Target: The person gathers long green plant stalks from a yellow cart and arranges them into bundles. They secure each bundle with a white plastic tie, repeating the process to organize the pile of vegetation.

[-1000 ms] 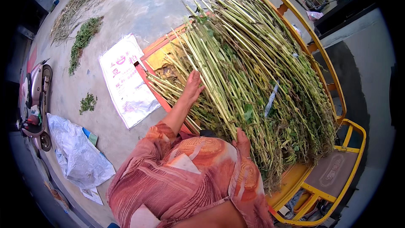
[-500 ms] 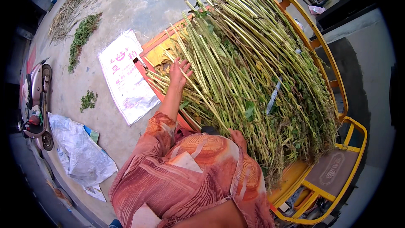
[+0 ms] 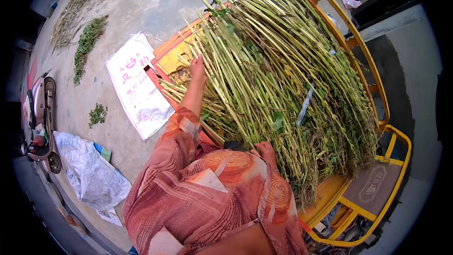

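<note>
A big heap of cut green-yellow plant stalks (image 3: 278, 75), bare at the far ends and leafy with dry pods at the near right, lies across an orange-and-yellow cargo bed (image 3: 168, 61). My left hand (image 3: 198, 69) is closed around stalks at the heap's left edge, near their bare ends; its fingers are partly hidden. Lower down, close to my body, my right hand (image 3: 265, 152) has its fingers curled on stalks by the heap's near edge. A torn whitish strip (image 3: 306, 105) lies among the stalks.
Yellow metal rails (image 3: 373, 73) bound the bed's right side, with a brown-padded yellow frame (image 3: 373, 186) at lower right. On the concrete floor lie a white printed sack (image 3: 137, 87), a crumpled pale sack (image 3: 89, 170) and green plant bunches (image 3: 88, 42). A scooter (image 3: 45, 118) stands far left.
My left hand has moved slightly farther away and closed from spread fingers onto the stalks. My right hand stays low by the near edge, its fingers slightly shifted.
</note>
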A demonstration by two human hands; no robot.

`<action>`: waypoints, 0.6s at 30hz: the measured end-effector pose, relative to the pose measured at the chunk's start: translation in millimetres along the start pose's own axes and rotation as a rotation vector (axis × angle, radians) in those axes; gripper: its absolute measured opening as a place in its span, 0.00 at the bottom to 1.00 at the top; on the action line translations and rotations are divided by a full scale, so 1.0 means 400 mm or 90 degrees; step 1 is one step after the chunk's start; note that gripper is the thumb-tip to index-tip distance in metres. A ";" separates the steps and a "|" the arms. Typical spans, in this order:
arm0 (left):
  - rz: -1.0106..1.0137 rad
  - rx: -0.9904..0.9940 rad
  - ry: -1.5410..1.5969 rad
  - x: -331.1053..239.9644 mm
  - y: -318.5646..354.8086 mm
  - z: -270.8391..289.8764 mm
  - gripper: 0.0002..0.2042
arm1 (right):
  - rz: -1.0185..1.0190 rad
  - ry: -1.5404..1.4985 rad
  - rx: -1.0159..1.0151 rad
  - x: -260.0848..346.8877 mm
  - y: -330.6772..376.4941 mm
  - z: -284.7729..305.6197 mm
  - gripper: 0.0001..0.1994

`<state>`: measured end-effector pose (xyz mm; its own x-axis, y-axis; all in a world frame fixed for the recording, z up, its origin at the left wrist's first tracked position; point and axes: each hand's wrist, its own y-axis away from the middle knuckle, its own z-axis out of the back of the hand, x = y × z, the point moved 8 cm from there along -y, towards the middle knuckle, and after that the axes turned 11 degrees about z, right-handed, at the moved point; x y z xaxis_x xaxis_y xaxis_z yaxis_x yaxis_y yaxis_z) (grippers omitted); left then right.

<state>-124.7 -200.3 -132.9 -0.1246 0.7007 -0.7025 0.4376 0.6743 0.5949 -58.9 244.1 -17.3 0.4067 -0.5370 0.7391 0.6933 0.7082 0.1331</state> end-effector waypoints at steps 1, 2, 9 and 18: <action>-0.001 -0.001 0.001 -0.016 0.000 0.035 0.14 | 0.058 0.006 0.020 0.044 -0.047 0.017 0.10; 0.009 0.014 -0.006 -0.015 0.002 0.038 0.13 | 0.069 -0.028 0.015 0.073 -0.087 0.027 0.10; 0.070 0.111 -0.007 -0.029 0.112 0.028 0.10 | 0.193 0.091 -0.027 0.204 -0.450 -0.105 0.09; 0.131 0.071 0.006 0.076 0.250 0.088 0.11 | 0.061 0.365 0.086 0.213 -0.557 -0.196 0.11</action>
<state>-53.6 -119.8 -108.6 -0.0300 0.8231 -0.5670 0.5508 0.4870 0.6778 -132.3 4.6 -35.8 0.7465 -0.6028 0.2819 0.5710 0.7977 0.1940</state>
